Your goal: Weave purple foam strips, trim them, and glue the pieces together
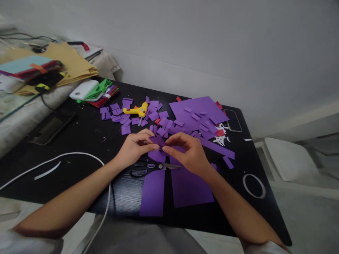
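Observation:
Between my two hands is a small piece of purple paper [156, 140]. My left hand [136, 146] pinches its left side, thumb in front. On its right side my right hand [185, 151] pinches it near the lower edge; the fingertips of both hands almost meet. Just below lies a pair of scissors [156, 167] with black handles, blades pointing right. The scissors rest across a purple paper strip [152, 197] and reach a wider purple sheet [192, 190]. Beyond my hands, many small folded purple pieces [125, 120] are scattered.
A yellow glue gun [137, 110] lies among the pieces. A large purple sheet [196, 109] and white paper scraps [220, 135] are at the back right. A white cable [76, 153] loops on the left. A tape ring [254, 186] lies near the right edge of the black table [267, 222].

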Demonstrator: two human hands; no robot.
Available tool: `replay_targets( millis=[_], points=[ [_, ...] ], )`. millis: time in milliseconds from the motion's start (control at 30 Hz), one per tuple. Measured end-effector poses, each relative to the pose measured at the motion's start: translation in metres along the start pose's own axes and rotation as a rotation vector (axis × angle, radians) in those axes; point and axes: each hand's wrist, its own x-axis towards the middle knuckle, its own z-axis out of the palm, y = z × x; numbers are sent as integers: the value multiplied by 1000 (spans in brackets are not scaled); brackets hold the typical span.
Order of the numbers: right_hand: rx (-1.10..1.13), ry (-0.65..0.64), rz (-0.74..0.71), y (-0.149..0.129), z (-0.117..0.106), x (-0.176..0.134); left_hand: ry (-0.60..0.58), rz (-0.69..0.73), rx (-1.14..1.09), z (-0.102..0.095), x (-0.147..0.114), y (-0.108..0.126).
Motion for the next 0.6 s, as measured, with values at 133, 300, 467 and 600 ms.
replay_targets(
  millis=[133, 300, 467, 600],
  points=[
    [-112, 19, 0, 0, 1, 0, -7, -8, -8, 2, -1, -1],
    [-247, 20, -72, -4, -1, 0, 11, 32, -8, 2, -2, -1],
    [-322, 17, -163, -6, 0, -2, 0, 88, 54, 1, -3, 1],
    [-357, 2, -218, -5, 1, -2, -24, 139, 91, 1, -5, 0]
  ],
)
